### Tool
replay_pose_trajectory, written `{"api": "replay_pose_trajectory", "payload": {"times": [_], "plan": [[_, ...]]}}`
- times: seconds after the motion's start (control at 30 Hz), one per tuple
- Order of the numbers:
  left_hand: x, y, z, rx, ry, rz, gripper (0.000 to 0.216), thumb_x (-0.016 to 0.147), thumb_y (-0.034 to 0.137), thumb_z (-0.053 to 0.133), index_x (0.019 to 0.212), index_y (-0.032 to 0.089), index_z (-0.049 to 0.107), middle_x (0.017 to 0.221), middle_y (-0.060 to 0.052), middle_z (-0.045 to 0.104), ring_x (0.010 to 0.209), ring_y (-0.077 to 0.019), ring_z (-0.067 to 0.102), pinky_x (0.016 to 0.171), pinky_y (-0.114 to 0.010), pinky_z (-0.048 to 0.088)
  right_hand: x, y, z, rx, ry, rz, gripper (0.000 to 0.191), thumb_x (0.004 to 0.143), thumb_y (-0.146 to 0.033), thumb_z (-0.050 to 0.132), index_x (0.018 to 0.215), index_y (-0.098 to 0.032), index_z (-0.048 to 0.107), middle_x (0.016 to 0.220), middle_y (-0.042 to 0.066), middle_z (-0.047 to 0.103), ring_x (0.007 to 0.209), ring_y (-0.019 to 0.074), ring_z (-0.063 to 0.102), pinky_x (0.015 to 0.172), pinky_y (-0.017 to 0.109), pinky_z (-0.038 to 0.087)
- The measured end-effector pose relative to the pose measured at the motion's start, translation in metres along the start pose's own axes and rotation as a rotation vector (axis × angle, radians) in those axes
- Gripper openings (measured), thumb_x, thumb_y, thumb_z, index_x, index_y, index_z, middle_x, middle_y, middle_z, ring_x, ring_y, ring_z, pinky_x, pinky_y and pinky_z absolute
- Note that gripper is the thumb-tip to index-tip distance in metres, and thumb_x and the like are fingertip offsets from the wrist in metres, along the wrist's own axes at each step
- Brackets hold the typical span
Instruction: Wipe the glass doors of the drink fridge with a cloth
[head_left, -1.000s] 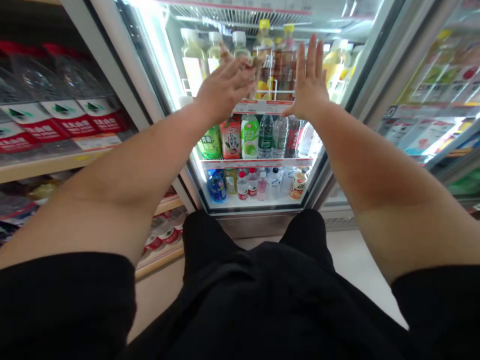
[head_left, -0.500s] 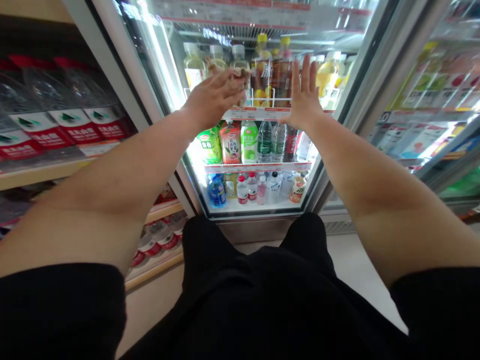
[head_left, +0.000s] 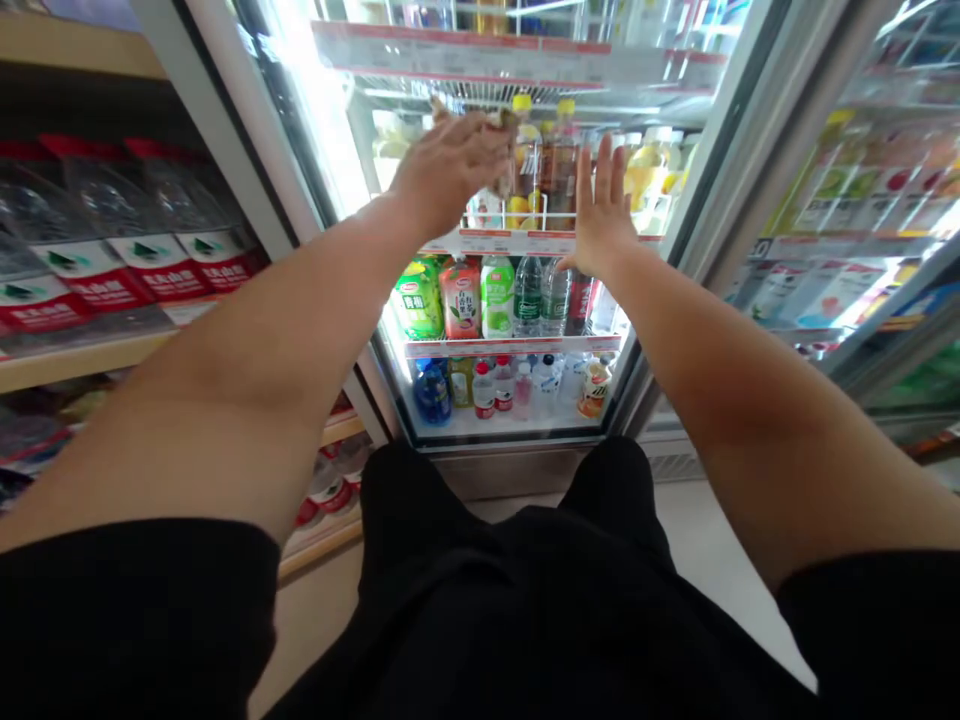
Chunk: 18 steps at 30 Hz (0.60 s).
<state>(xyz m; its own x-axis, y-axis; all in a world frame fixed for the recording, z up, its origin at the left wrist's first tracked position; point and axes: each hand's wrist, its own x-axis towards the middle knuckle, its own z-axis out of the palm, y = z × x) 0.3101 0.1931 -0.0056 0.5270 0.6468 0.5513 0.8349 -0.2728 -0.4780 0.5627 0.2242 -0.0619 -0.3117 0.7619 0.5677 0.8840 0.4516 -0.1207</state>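
Note:
My left hand (head_left: 448,170) presses a crumpled light-brown cloth (head_left: 504,150) against the glass door (head_left: 480,95) of a lit drinks cooler. The cloth shows past my fingertips, and the rest of it is hidden under the hand. To the right, my right hand (head_left: 604,208) leans on the same glass with its fingers spread and nothing in it. Behind the glass, between the two hands, stand yellow-capped bottles (head_left: 564,150) of amber drink. A shelf lower are a green-labelled bottle (head_left: 497,298) and a red-labelled bottle (head_left: 460,300).
Large water bottles (head_left: 142,235) with red and white labels fill a wooden-edged shelf (head_left: 82,362) on the left. Another cooler door (head_left: 840,200) stands on the right. Small bottles (head_left: 502,385) line the cooler's bottom shelf. My knees (head_left: 401,490) are close to its base.
My left hand has slid the cloth up and to the right across the glass. My right hand stays at about the same place on the door. The view has tilted slightly upward.

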Motion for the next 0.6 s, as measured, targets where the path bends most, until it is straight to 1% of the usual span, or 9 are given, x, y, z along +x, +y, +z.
{"api": "replay_pose_trajectory", "payload": {"times": [0.1,0.17,0.2,0.27,0.3,0.37,0.43,0.5,0.6], "plan": [[0.014,-0.008,-0.021,0.003,0.1,-0.234,0.05,0.112,0.017,0.031,0.161,0.017,0.036,0.175,0.006,0.021,0.156,-0.0185,0.011,0.137,-0.055,0.019,0.002,0.002,0.002,0.03,-0.002,-0.002,0.138,0.08,-0.063,0.081,0.169,-0.012,-0.013,0.176,0.009,-0.025,0.162,0.0387,-0.024,0.134,0.067,0.003],[0.019,-0.012,-0.023,-0.021,0.149,-0.412,0.052,0.113,0.019,0.032,0.164,0.016,0.029,0.176,0.008,0.015,0.155,-0.0173,0.006,0.139,-0.049,0.013,0.003,0.004,0.003,0.065,-0.005,0.004,0.139,0.08,-0.067,0.08,0.168,-0.018,-0.016,0.175,0.002,-0.027,0.162,0.0357,-0.027,0.134,0.066,0.0],[0.018,-0.009,-0.02,-0.042,0.154,-0.435,0.054,0.112,0.018,0.034,0.165,0.014,0.025,0.177,0.005,0.013,0.156,-0.0183,0.004,0.139,-0.05,0.011,0.003,0.005,0.004,0.078,-0.002,0.007,0.14,0.078,-0.067,0.081,0.168,-0.021,-0.016,0.174,-0.001,-0.028,0.162,0.0344,-0.028,0.134,0.065,-0.001],[0.009,0.007,-0.006,-0.086,0.119,-0.33,0.056,0.109,0.012,0.034,0.165,0.012,0.028,0.177,-0.001,0.015,0.16,-0.0209,0.005,0.138,-0.056,0.008,0.003,0.006,0.005,0.073,0.011,0.002,0.144,0.075,-0.066,0.084,0.168,-0.019,-0.016,0.174,-0.001,-0.029,0.162,0.0343,-0.027,0.134,0.066,0.0],[0.002,0.017,0.002,-0.103,0.086,-0.232,0.054,0.108,0.011,0.033,0.163,0.013,0.035,0.175,-0.002,0.023,0.161,-0.0202,0.01,0.138,-0.057,0.009,0.003,0.006,0.006,0.059,0.017,-0.001,0.146,0.074,-0.064,0.085,0.168,-0.018,-0.016,0.174,0.0,-0.029,0.162,0.0346,-0.026,0.134,0.066,0.001],[-0.012,0.033,0.014,-0.132,0.008,-0.056,0.05,0.109,0.017,0.031,0.153,0.023,0.053,0.167,0.005,0.043,0.16,-0.0159,0.022,0.139,-0.051,0.015,0.002,0.005,0.006,0.036,0.018,0.009,0.143,0.075,-0.062,0.084,0.168,-0.021,-0.016,0.174,-0.003,-0.029,0.163,0.0329,-0.025,0.135,0.065,0.003],[-0.017,0.035,0.017,-0.131,-0.009,0.005,0.046,0.109,0.025,0.033,0.144,0.034,0.062,0.159,0.012,0.052,0.158,-0.0141,0.03,0.138,-0.044,0.021,0.001,0.004,0.005,0.033,0.013,0.016,0.138,0.078,-0.062,0.082,0.168,-0.025,-0.016,0.174,-0.005,-0.027,0.163,0.0319,-0.024,0.135,0.063,0.003],[-0.012,0.021,0.009,-0.107,0.069,-0.049,0.047,0.106,0.031,0.041,0.15,0.033,0.057,0.164,0.012,0.045,0.159,-0.0177,0.026,0.138,-0.047,0.018,0.0,0.004,0.004,0.036,0.012,0.002,0.136,0.081,-0.062,0.081,0.169,-0.02,-0.014,0.175,-0.001,-0.026,0.164,0.0344,-0.022,0.135,0.064,0.003],[0.002,-0.007,-0.002,-0.087,0.229,-0.272,0.061,0.102,0.038,0.052,0.161,0.023,0.041,0.172,0.008,0.03,0.159,-0.0189,0.013,0.138,-0.055,0.012,-0.001,0.003,0.002,0.027,0.017,-0.01,0.135,0.083,-0.06,0.081,0.169,-0.012,-0.012,0.176,0.009,-0.024,0.163,0.0387,-0.021,0.133,0.068,0.007]]}}
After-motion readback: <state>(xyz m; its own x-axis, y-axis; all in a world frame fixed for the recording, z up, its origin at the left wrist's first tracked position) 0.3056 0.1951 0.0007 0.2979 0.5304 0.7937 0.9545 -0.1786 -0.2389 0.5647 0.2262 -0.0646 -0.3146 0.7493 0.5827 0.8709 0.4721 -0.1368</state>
